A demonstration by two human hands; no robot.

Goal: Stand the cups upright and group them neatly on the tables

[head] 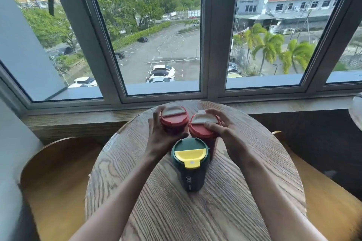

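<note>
Three lidded cups stand upright in a tight cluster on the round wooden table (195,211). The left red cup (174,118) with a white lid flap is at the back, and my left hand (159,137) wraps around its left side. The right red cup (203,129) stands beside it, gripped at the lid by my right hand (225,131). Nearest me is a dark green cup (190,166) with a yellow lid flap; neither hand holds it.
A window sill (78,121) and large windows run just behind the table. Wooden chairs sit at the left (56,172) and right (323,191). The edge of another table (356,111) shows at the far right.
</note>
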